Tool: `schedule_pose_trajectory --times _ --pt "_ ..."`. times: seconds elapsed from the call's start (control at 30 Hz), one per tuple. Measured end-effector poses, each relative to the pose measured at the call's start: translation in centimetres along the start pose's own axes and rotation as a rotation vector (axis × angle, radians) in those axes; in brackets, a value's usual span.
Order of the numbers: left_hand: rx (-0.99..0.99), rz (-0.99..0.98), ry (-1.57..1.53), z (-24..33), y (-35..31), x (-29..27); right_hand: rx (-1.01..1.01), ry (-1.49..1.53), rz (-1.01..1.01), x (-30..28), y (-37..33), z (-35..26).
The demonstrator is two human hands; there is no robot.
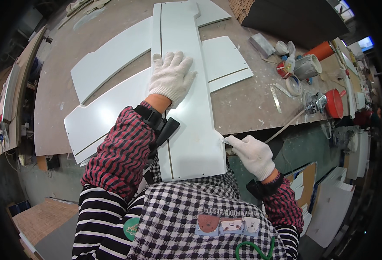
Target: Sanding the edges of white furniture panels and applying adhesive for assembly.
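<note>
A long white panel [183,86] with a dark groove along its left side lies toward me, its near end reaching over the table edge by my apron. My left hand [171,77], in a white knit glove, presses flat on its upper part with fingers spread. At the notch on the panel's right edge is my gloved right hand [252,155], its fingers closed in a pinch. Something small and pale shows at the fingertips, too little to name. Beneath the long panel lie other white panels: a curved one [110,58], a grooved one [100,117] and another grooved one [227,63].
On the right of the brown table [230,108] sit a grey block [262,45], a tape roll [293,85], a metal strip [276,99], an orange-red cylinder [320,51] and a spray gun with a red cup [334,104]. Its hose [285,126] runs toward my right hand.
</note>
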State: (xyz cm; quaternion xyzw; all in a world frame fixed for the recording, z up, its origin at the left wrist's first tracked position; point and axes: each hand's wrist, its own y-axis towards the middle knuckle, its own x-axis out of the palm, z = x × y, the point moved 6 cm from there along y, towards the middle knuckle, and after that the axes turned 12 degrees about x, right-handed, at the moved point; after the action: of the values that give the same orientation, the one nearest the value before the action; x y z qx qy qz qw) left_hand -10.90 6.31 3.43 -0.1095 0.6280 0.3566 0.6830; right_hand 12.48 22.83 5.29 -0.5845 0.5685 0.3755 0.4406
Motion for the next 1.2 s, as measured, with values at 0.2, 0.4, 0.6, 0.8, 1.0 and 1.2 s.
schedule_pose_trajectory --times 0.2,0.4,0.6,0.8,1.0,1.2 --pt "0.001 -0.039 -0.008 0.1 0.1 -0.2 -0.017 0.006 0.035 0.1 0.2 -0.6" --pt "0.016 0.034 0.037 0.0 0.0 -0.1 0.029 -0.033 0.028 1.3 -1.0 -0.3" --pt "0.002 -0.054 0.003 0.1 0.1 -0.4 0.033 -0.126 0.018 -0.7 -1.7 -1.0" --pt "0.001 -0.008 0.021 0.1 0.1 0.1 0.033 -0.161 -0.019 -0.3 0.9 -2.4" --pt "0.011 0.019 0.035 -0.1 -0.2 0.3 0.047 -0.202 -0.058 -0.6 -1.1 -3.0" --pt "0.047 0.066 0.048 -0.1 -0.3 0.3 0.082 -0.228 -0.105 0.2 -3.0 -3.1"
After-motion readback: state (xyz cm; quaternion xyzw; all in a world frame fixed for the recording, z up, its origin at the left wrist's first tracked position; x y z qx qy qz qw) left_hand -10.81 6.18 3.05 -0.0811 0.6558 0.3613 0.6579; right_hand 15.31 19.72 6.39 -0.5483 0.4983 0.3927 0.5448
